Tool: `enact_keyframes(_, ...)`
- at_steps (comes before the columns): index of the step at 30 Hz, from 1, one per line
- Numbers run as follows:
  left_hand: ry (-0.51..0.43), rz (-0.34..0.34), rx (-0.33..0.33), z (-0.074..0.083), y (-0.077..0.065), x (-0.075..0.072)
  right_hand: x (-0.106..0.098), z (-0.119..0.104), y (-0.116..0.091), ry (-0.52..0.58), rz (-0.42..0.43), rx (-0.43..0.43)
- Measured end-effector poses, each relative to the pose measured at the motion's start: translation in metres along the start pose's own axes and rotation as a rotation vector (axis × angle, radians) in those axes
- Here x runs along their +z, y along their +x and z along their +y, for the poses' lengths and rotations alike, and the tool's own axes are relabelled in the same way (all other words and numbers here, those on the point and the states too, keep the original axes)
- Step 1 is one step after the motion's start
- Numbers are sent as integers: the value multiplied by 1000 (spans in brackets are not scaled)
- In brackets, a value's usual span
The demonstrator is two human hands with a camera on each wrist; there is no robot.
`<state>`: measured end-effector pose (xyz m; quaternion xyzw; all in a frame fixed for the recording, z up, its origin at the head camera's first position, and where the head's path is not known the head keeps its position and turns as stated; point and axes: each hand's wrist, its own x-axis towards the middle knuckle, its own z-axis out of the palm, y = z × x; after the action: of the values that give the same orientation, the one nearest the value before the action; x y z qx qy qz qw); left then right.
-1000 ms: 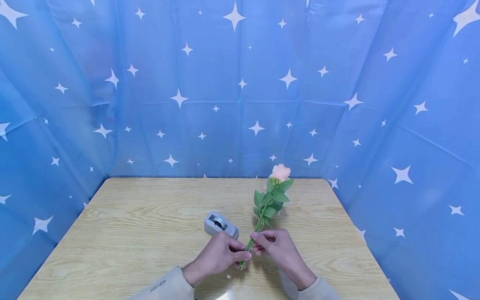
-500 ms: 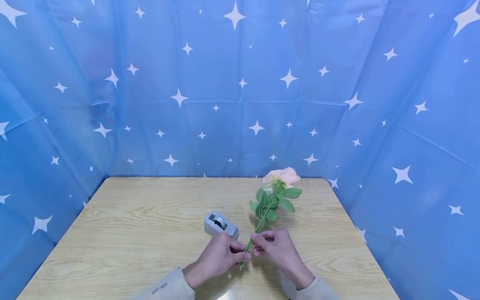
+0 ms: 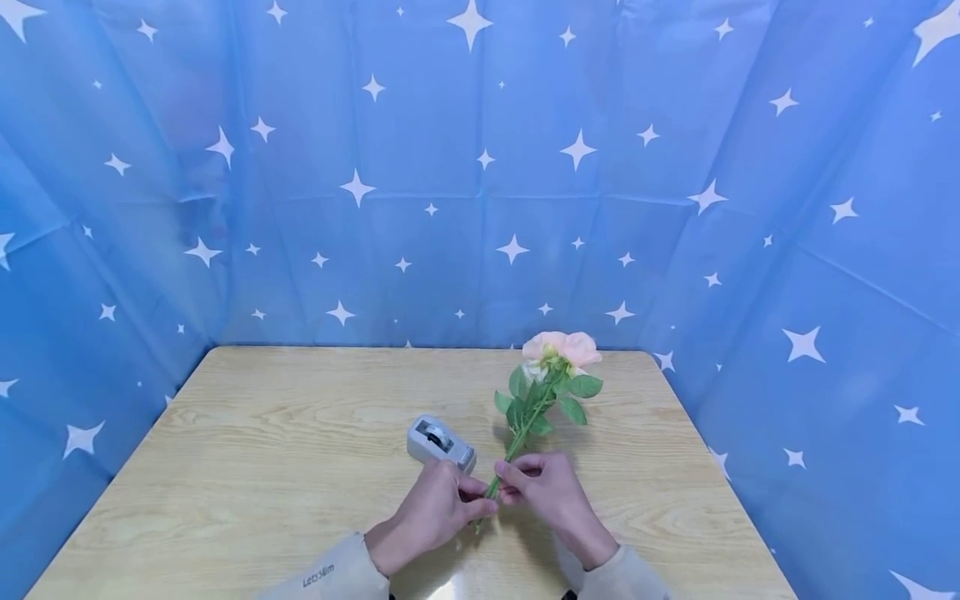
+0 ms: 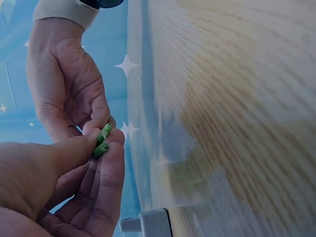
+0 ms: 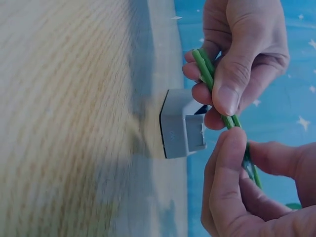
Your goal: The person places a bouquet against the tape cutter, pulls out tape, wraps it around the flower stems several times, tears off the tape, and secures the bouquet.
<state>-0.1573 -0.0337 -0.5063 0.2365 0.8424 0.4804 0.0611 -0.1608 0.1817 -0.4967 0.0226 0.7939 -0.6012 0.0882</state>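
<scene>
A bunch of flowers with pale pink blooms (image 3: 562, 348) and green leaves slants away from me over the table. Its green stems (image 5: 205, 69) lie side by side, and two cut ends show in the left wrist view. My left hand (image 3: 437, 507) pinches them near those ends between thumb and fingers. Just above it, my right hand (image 3: 551, 497) pinches the same stems with thumb and fingertips. A grey tape dispenser (image 3: 429, 450) with a roll in it stands close behind my left hand.
The wood-grain table (image 3: 300, 433) reaches back to a blue curtain (image 3: 420, 133) with white stars, which also closes in both sides. Bright light reflects off the table near its front edge.
The flowers have turned about their stems: a single pink bloom showed before, now two pink ones spread side by side with a whitish one below. Both hands keep their hold.
</scene>
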Motion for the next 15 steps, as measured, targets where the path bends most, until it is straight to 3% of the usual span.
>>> enact_keyframes(8, -28, 7, -1, 1, -3, -1, 2, -2, 0, 7, -19, -22)
enact_keyframes(15, -30, 17, -10, 0, -4, -3, 2, -4, 1, -31, 0, 7)
